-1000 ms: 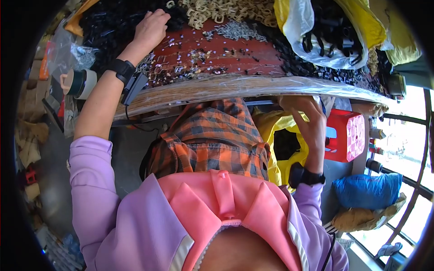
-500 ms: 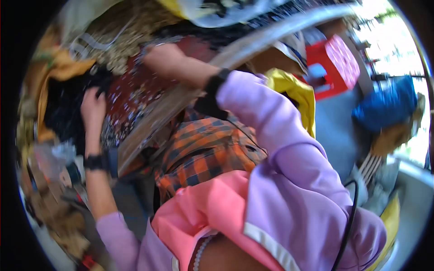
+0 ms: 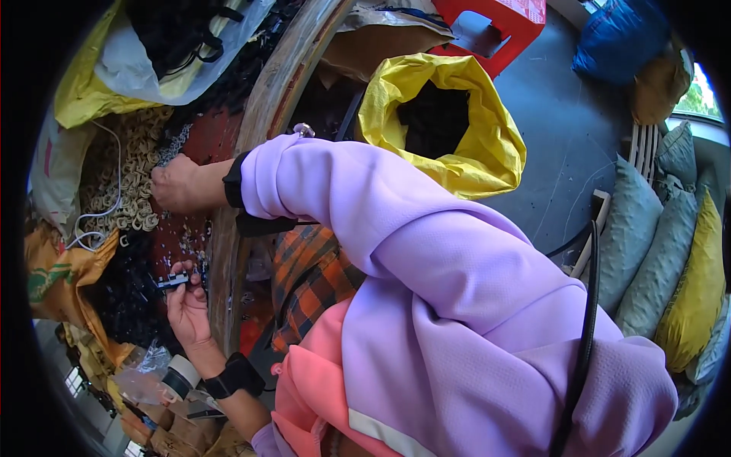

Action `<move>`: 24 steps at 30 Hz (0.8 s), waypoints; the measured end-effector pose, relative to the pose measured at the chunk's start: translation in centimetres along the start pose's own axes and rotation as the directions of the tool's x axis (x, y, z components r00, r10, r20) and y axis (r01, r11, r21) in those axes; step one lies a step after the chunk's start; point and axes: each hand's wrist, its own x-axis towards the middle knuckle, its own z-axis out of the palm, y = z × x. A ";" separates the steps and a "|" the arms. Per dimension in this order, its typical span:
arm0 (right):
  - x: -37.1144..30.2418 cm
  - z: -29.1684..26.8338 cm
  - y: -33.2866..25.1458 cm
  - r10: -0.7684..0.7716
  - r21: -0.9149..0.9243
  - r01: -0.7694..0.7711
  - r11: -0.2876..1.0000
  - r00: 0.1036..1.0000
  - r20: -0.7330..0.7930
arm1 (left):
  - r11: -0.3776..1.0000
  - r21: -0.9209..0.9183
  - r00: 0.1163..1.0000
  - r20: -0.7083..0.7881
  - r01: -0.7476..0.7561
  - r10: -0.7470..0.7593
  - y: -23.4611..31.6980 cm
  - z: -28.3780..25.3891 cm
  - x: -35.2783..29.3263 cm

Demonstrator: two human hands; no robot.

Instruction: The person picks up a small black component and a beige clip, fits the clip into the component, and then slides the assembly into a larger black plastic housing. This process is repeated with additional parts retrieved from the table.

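Cluttered worktop now sits sideways; I've swung my right hand [image 3: 173, 183] across, closed over tan rings [image 3: 126, 179], while left hand [image 3: 185, 305] pinches a small black part [image 3: 173, 281].

Sleeve [image 3: 426, 251]: we see pale lilac, plain, with a black cuff at the wrist.
Collar [image 3: 308, 396]: we see salmon pink.
Cloth on the lap [image 3: 308, 286]: we see an orange and dark checked pattern.
Sack [image 3: 487, 145]: we see bright yellow, dark inside.
Stool [image 3: 506, 23]: we see red.
Tabletop [image 3: 199, 145]: we see dark red, with a brown wooden rim.
Small part [image 3: 173, 281] in the left hand's fingers [image 3: 183, 268]: we see black with a pale patch.
Heap of rings [image 3: 129, 175]: we see tan.
Cushions [image 3: 697, 297]: we see one yellow, the others grey-green.
Floor [image 3: 571, 137]: we see grey-blue.
Wrist bands [image 3: 236, 375]: we see black.
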 end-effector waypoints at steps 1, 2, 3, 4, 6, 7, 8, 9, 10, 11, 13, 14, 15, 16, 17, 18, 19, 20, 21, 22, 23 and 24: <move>-0.1 0.1 -0.1 -0.003 -0.019 0.001 1.000 0.997 -0.082 | 0.999 -0.039 1.000 -0.006 0.000 0.000 0.0 0.4 -0.1; 0.0 0.2 -0.2 0.003 -0.018 -0.005 1.000 0.996 -0.085 | 0.999 -0.034 1.000 -0.004 0.003 -0.003 0.0 0.0 0.1; 0.1 0.3 -0.3 0.081 0.121 -0.070 0.990 0.993 -0.083 | 0.999 -0.018 1.000 0.006 -0.028 0.028 -0.3 -0.9 0.6; 0.3 0.2 -0.4 0.151 0.256 -0.128 0.958 0.986 -0.073 | 0.998 -0.003 0.998 0.014 -0.064 0.064 -0.3 -1.0 0.9; 0.4 0.0 -0.9 0.219 0.386 -0.182 0.904 0.974 -0.054 | 0.995 0.011 0.995 0.023 -0.100 0.099 -0.2 -0.9 1.3; 0.2 0.0 -1.3 0.189 0.452 -0.150 0.880 0.981 -0.043 | 0.985 0.098 0.990 -0.008 -0.141 0.143 -0.2 -0.9 1.8; 0.1 -0.1 -1.7 0.157 0.515 -0.117 0.849 0.987 -0.034 | 0.966 0.185 0.982 -0.036 -0.178 0.187 -0.3 -0.8 2.2; -0.1 -0.2 -2.2 0.125 0.576 -0.087 0.813 0.992 -0.027 | 0.939 0.271 0.971 -0.058 -0.210 0.234 -0.3 -0.3 2.5; -0.4 -0.3 -2.6 0.125 0.577 -0.088 0.812 0.992 -0.025 | 0.940 0.271 0.971 -0.060 -0.208 0.232 -0.4 0.4 2.6; -0.8 -0.4 -2.9 0.158 0.666 -0.115 0.737 0.987 -0.004 | 0.926 0.299 0.959 -0.090 -0.230 0.268 -0.5 1.4 2.8; -1.6 -0.6 -3.3 0.213 0.815 -0.163 0.556 0.976 0.050 | 0.894 0.357 0.929 -0.148 -0.269 0.339 -0.9 2.8 3.0; -1.9 -0.8 -3.3 0.215 0.815 -0.165 0.555 0.975 0.051 | 0.895 0.358 0.930 -0.148 -0.268 0.337 -1.0 3.2 3.0; -2.2 -1.2 -3.4 0.228 0.850 -0.192 0.490 0.970 0.087 | 0.885 0.373 0.920 -0.162 -0.277 0.356 -1.1 3.5 2.9; -2.4 -1.5 -3.4 0.239 0.879 -0.218 0.423 0.963 0.124 | 0.876 0.389 0.911 -0.175 -0.285 0.374 -1.1 3.7 2.9; -2.5 -1.6 -3.4 0.248 0.903 -0.244 0.354 0.955 0.161 | 0.866 0.405 0.900 -0.188 -0.293 0.393 -1.2 3.8 2.9; -2.5 -1.6 -3.4 0.249 0.903 -0.245 0.353 0.955 0.162 | 0.866 0.405 0.901 -0.187 -0.291 0.391 -1.2 3.7 3.0; -2.5 -1.6 -3.6 0.259 0.914 -0.274 0.298 0.945 0.199 | 0.859 0.414 0.899 -0.176 -0.301 0.400 -1.2 3.3 3.0; -2.5 -1.5 -3.8 0.267 0.922 -0.301 0.242 0.934 0.235 | 0.851 0.423 0.897 -0.165 -0.311 0.410 -1.3 2.8 3.1; -2.6 -1.5 -3.9 0.273 0.926 -0.328 0.186 0.923 0.272 | 0.843 0.431 0.895 -0.153 -0.321 0.419 -1.4 2.5 3.2; -2.6 -1.5 -4.0 0.273 0.927 -0.328 0.184 0.923 0.273 | 0.843 0.432 0.895 -0.154 -0.319 0.418 -1.4 2.2 3.3; -2.7 -1.4 -4.1 0.273 0.931 -0.336 0.143 0.918 0.289 | 0.841 0.434 0.895 -0.150 -0.322 0.420 -1.5 2.0 3.4; -2.8 -1.4 -4.2 0.274 0.934 -0.343 0.102 0.912 0.306 | 0.839 0.436 0.895 -0.144 -0.326 0.422 -1.6 1.9 3.4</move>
